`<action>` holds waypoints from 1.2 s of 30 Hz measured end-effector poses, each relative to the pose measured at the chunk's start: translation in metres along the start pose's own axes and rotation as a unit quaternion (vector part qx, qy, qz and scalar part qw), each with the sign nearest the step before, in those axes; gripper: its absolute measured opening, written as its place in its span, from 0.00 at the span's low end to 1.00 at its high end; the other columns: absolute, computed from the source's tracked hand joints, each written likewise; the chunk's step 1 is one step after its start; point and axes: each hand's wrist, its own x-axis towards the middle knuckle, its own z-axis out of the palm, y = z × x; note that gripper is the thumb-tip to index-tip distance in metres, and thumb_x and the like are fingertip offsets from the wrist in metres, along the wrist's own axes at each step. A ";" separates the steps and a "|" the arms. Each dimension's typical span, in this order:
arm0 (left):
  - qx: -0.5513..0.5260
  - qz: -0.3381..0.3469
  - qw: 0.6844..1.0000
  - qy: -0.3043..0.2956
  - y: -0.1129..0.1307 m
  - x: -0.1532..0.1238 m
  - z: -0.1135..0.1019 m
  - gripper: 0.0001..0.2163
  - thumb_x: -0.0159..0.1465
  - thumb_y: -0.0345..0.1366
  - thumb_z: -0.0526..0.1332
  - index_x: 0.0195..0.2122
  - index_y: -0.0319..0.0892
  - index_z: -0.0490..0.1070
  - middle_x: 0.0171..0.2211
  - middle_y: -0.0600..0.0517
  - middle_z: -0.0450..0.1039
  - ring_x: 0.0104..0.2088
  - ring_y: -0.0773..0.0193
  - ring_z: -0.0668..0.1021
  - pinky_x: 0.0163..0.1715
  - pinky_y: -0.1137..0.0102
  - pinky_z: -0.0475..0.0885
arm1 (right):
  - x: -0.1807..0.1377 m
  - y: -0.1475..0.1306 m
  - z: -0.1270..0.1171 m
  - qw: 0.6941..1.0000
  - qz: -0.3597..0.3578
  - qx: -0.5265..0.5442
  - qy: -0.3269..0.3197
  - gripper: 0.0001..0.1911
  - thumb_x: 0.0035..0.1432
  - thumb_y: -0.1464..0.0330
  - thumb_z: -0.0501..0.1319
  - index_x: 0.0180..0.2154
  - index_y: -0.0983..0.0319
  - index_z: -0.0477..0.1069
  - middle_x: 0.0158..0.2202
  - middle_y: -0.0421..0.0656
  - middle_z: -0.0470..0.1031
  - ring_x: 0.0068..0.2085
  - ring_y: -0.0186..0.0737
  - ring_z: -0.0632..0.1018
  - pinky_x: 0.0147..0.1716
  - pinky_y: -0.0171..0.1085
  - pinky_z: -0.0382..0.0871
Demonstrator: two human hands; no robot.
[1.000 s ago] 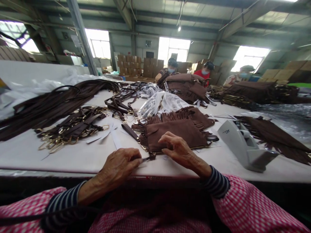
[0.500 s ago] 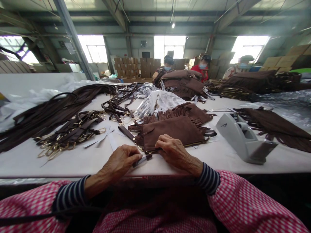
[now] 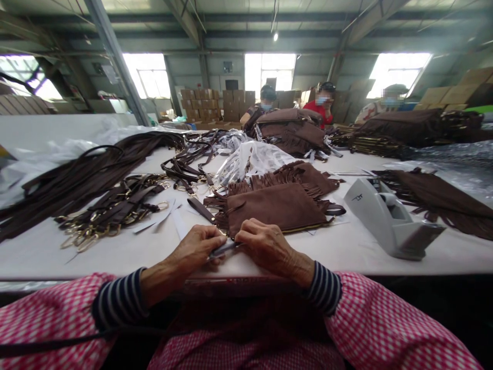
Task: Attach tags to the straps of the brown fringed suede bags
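Note:
My left hand (image 3: 192, 253) is closed in a pinch on a thin grey strip (image 3: 224, 250) at the table's front. The strip reaches over to my right hand (image 3: 271, 247), whose fingers are bent and pressed together at the near left corner of a brown fringed bag (image 3: 269, 208). What those right fingers grip is hidden under them. The bag lies flat, with a zipper along its near edge. A dark wrist strap (image 3: 201, 210) with a metal clip lies at its left side, just beyond my left hand.
Left are clipped short straps (image 3: 115, 208) and long dark straps (image 3: 88, 174). A grey tape dispenser (image 3: 391, 218) stands right, beside another fringed brown piece (image 3: 435, 198). White wrapping (image 3: 250, 159) and stacked brown bags (image 3: 292, 128) lie farther back. Several people sit across the table.
My right hand has shifted left, close to my left hand, its fingers drawn in. The dark end of the strip that showed between the hands is now covered. The bag has barely moved.

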 end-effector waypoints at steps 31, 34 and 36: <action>0.213 0.096 0.972 0.018 0.008 0.017 0.006 0.12 0.60 0.42 0.56 0.24 0.41 0.69 0.17 0.53 0.72 0.18 0.64 0.72 0.19 0.72 0.62 | -0.003 -0.004 0.005 0.974 0.123 0.191 0.026 0.16 0.51 0.80 0.64 0.42 0.62 0.71 0.35 0.40 0.77 0.34 0.36 0.77 0.35 0.31 0.66; 0.160 0.080 0.983 0.040 0.000 0.014 0.011 0.14 0.60 0.46 0.57 0.25 0.41 0.69 0.18 0.54 0.71 0.16 0.67 0.69 0.15 0.74 0.59 | -0.003 -0.011 0.005 0.966 0.151 0.205 0.038 0.16 0.50 0.77 0.67 0.41 0.62 0.70 0.35 0.40 0.77 0.32 0.36 0.75 0.34 0.32 0.65; 0.134 0.075 0.987 0.050 -0.003 0.013 0.014 0.15 0.60 0.47 0.58 0.25 0.40 0.69 0.18 0.54 0.71 0.16 0.68 0.69 0.15 0.75 0.59 | -0.001 -0.014 0.007 0.969 0.161 0.182 0.046 0.12 0.51 0.73 0.70 0.37 0.62 0.70 0.34 0.40 0.76 0.32 0.36 0.75 0.32 0.32 0.64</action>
